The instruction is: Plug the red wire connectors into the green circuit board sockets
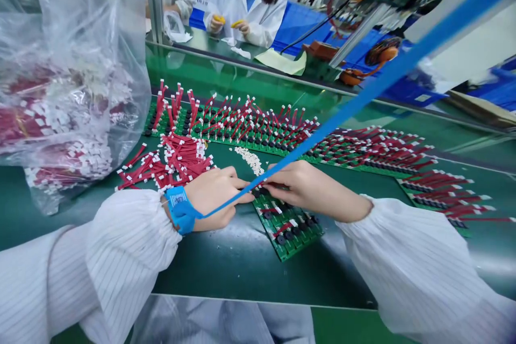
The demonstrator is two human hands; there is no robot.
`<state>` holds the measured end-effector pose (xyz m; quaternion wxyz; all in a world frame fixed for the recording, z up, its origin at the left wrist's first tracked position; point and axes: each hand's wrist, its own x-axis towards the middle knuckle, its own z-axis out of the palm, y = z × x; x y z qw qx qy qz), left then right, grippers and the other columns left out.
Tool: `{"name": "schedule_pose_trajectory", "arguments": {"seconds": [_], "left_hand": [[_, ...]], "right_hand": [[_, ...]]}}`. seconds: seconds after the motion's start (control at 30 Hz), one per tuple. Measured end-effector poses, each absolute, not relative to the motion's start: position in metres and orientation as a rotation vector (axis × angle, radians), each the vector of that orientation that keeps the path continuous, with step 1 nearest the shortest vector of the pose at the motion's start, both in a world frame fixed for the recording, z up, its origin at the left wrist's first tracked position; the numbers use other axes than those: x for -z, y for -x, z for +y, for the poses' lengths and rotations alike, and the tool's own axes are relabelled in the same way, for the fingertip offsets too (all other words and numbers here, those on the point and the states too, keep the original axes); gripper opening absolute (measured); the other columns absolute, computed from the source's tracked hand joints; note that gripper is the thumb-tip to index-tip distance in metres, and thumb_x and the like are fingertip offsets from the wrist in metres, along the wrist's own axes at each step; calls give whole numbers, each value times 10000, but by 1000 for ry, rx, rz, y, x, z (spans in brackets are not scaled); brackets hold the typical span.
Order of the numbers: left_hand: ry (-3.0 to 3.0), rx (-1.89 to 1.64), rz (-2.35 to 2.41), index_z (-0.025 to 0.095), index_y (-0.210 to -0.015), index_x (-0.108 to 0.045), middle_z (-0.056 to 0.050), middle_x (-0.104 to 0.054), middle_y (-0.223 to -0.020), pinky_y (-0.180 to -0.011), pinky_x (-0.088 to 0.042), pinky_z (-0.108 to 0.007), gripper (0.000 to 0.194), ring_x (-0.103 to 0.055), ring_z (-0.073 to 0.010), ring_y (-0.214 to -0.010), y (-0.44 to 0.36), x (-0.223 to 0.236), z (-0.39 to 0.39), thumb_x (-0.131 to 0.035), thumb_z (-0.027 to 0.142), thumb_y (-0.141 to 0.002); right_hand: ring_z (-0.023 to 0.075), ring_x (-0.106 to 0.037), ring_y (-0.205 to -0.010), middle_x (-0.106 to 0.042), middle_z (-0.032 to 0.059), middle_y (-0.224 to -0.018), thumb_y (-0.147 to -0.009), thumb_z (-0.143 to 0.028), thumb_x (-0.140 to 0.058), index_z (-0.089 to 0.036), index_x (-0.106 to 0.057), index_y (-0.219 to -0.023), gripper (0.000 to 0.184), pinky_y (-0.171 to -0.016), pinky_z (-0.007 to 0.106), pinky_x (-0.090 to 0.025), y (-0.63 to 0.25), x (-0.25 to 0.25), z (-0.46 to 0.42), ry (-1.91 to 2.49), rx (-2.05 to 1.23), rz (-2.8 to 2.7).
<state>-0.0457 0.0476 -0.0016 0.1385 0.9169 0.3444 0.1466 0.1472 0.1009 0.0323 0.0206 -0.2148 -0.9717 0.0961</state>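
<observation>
From where I stand, the board [284,250] lies flat on the green bench [193,274], between the forearms and just on the near side of the fingertips. Its long axis seems to run from the fingertips back toward the wearer, slanting a little to the wearer's right; the hands hide its far end.

The right hand [308,188] is nearer, reaching over the far right part, thumb and fingers pinched together near the far left corner. Whatever sits in that pinch, I can't tell. The left hand [217,193] comes in from the left, its body beside the board and its fingers stretched to that same corner; whether they grasp anything is hidden too. A blue strap [322,131] crosses in front.

At least 2 red leads [285,227] lie on the board among black parts. Beyond the left hand is a heap of leads [183,158], with white bits [250,161] just right of it.
</observation>
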Motion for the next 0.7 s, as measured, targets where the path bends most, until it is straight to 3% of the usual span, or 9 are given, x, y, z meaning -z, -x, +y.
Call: {"name": "schedule_pose_trajectory", "arguments": {"seconds": [0.17, 0.7], "left_hand": [[-2735, -278, 942, 160, -1099, -542, -45, -550, -1152, -795, -363, -364, 393, -449, -238, -891, 46, 4, 47, -335, 76, -776], [-2744, -260, 964, 147, -1052, -551, -43, -547, -1150, -783, -354, -364, 353, -445, -242, -892, 46, 4, 48, -335, 88, -779]], "right_hand": [[100, -456, -494, -484, 11, -574, -815, -125, -401, -128, -548, -609, 253, -454, 201, -333, -144, -31, 102, 644, -199, -3098], [95, -444, -490, -470, 3, -575, -813, -128, -402, -129, -527, -600, 247, -451, 202, -328, -142, -33, 103, 594, -211, -3109]]}}
